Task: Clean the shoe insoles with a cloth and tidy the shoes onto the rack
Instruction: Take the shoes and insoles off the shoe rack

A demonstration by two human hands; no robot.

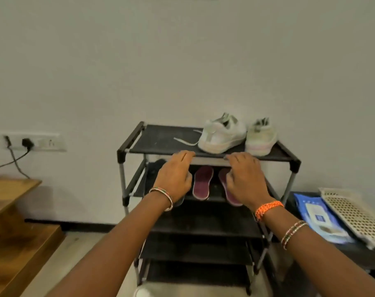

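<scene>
Black fabric rack (161,140) front rail held in left hand (174,176) and right hand (245,181) grips; white sneakers (222,133) on top.

The light is soft, even and rather dim, with a faint greenish cast over the plain pale wall (182,61). No hard shadows or glare show; the lower shelves of the black metal-framed shoe rack (203,232) sink into near-black. The wide lens bends straight lines near the frame's edges. Everything looks slightly soft, and the white perforated plastic tray (353,215) is smeared.
</scene>
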